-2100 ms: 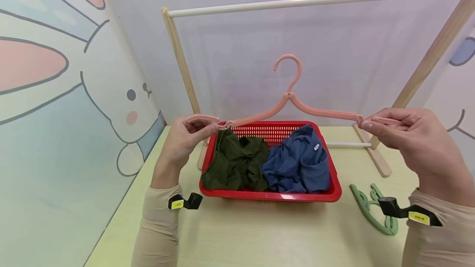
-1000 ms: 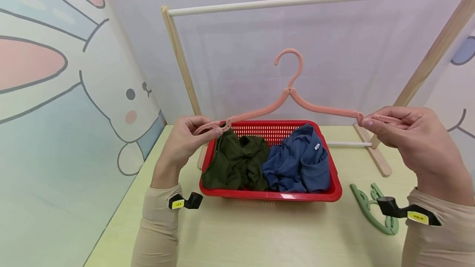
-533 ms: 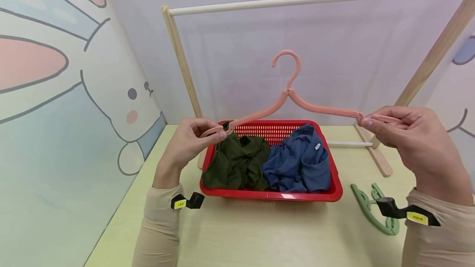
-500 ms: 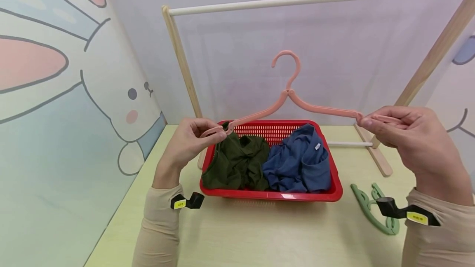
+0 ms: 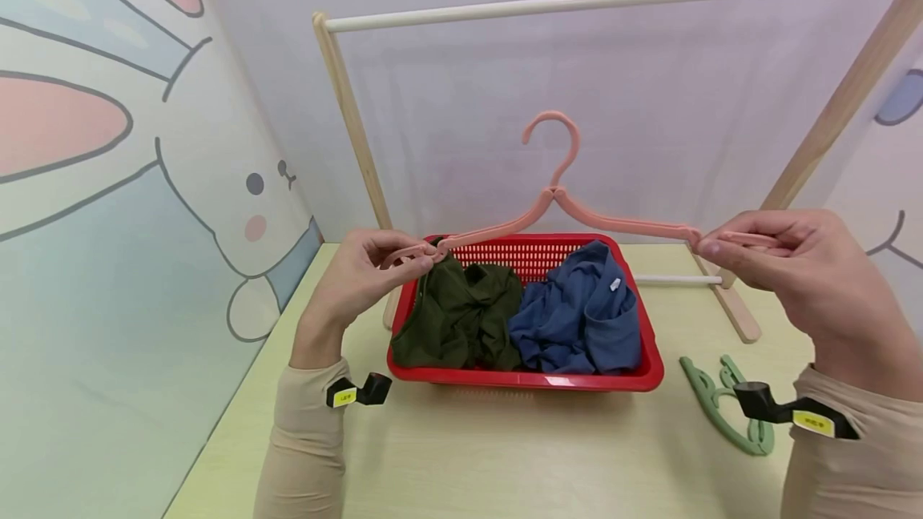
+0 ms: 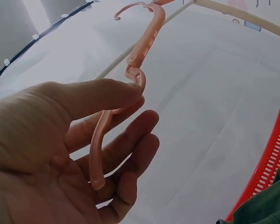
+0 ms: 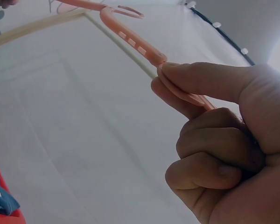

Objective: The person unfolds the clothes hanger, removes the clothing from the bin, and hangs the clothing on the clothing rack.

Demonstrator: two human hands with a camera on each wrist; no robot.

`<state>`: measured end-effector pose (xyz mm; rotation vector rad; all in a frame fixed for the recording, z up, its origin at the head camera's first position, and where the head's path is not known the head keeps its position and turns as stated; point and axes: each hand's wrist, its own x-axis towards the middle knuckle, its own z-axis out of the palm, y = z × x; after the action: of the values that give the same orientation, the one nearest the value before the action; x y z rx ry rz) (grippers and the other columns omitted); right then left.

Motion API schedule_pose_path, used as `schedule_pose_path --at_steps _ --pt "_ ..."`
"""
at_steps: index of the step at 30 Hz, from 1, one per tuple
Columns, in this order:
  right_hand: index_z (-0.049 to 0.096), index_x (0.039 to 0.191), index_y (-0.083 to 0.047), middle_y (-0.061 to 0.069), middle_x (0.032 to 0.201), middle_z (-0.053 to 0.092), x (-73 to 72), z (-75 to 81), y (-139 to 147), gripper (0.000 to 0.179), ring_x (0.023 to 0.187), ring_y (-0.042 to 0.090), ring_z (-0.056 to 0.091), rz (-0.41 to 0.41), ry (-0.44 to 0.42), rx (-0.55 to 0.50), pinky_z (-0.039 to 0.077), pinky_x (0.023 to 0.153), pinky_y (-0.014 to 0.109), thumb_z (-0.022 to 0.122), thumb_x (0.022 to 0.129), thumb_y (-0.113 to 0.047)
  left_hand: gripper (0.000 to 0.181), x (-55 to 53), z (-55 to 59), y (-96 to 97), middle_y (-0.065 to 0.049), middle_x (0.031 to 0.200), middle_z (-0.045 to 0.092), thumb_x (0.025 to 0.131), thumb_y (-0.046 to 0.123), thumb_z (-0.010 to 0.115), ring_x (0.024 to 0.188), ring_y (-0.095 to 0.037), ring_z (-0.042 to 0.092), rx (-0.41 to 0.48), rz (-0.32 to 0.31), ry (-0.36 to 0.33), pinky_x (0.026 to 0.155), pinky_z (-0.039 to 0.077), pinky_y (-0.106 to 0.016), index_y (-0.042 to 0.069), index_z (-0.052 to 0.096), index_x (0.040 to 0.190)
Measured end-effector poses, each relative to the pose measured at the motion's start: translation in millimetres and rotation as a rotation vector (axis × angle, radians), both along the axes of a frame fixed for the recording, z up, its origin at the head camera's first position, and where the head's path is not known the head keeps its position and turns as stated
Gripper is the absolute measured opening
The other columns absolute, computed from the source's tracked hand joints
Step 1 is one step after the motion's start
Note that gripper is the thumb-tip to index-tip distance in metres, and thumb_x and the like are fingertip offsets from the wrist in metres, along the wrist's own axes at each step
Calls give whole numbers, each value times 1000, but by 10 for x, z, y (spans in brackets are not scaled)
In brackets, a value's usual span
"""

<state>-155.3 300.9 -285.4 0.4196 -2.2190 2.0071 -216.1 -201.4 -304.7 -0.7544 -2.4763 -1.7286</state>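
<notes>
A pink folding clothes hanger [image 5: 554, 192] is held up over the back of a red basket, its hook upward and its two arms spread. My left hand [image 5: 364, 271] pinches the left end between thumb and forefinger; in the left wrist view a hinged end piece [image 6: 97, 154] hangs down across the palm. My right hand [image 5: 800, 271] pinches the right end, thumb on top, with the other fingers curled in beneath. That right end piece is mostly hidden by the hand in the right wrist view.
The red basket [image 5: 526, 380] holds a dark green garment [image 5: 461, 319] and a blue garment [image 5: 577, 319]. A folded green hanger [image 5: 721, 411] lies right of it on the table [image 5: 505, 455]. Behind stands a wooden rack with a white rail [image 5: 613, 2].
The left end piece has shifted in my left hand, which moved slightly right and then a little back. The hook has dropped lower and leans a bit further left. Both hands keep their pinch.
</notes>
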Motion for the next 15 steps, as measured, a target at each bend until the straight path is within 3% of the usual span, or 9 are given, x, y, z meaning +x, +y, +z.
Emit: schedule_pose_path --at_steps 5,10,15 --pt "75 117 14 11 97 82 -4 13 -17 15 91 18 66 -12 12 73 56 77 25 73 103 9 21 -10 -4 10 -4 122 82 102 14 84 114 -27 72 -8 2 1 96 60 -35 14 86 123" --pt "79 112 11 10 95 82 -27 20 -43 12 87 17 66 -71 46 194 56 73 24 74 102 9 21 -11 -7 37 -5 121 81 101 16 85 122 -25 71 -10 22 -3 109 57 -45 13 86 122" --pt "81 112 7 7 91 83 -44 28 -88 12 86 16 68 -122 46 302 58 75 23 77 101 6 17 -11 -13 75 -7 114 81 99 15 87 113 -29 70 -20 33 13 102 59 -44 11 88 116"
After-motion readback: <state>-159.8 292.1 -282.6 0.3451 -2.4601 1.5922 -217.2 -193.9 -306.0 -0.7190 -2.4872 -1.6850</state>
